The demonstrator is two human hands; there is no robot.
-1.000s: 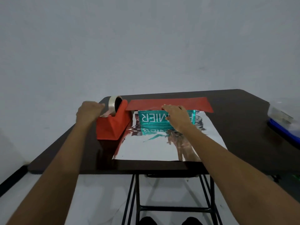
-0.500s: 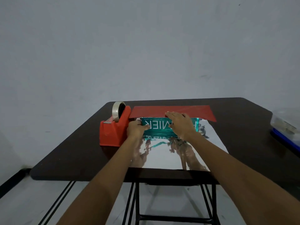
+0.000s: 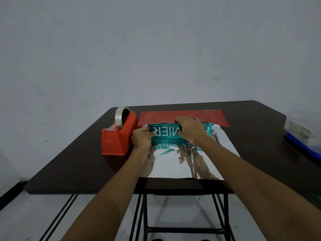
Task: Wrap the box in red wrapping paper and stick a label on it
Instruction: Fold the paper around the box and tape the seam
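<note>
A teal box [image 3: 165, 132] with white lettering lies on a sheet of wrapping paper [image 3: 182, 164] whose silver inner side faces up. The sheet's far end [image 3: 182, 115] shows its red side behind the box. My left hand [image 3: 142, 139] holds the box's left end, thumb on its front face. My right hand [image 3: 190, 128] lies over the top and front of the box with fingers spread flat, covering part of the lettering. No label can be seen.
A red tape dispenser [image 3: 118, 136] with a roll of clear tape [image 3: 120, 116] stands just left of the box. A clear container on a blue lid [image 3: 304, 134] sits at the right edge of the dark table [image 3: 78, 162].
My left hand left the tape dispenser and came to the box's left end. My right hand stayed on the box. The view tilted up slightly.
</note>
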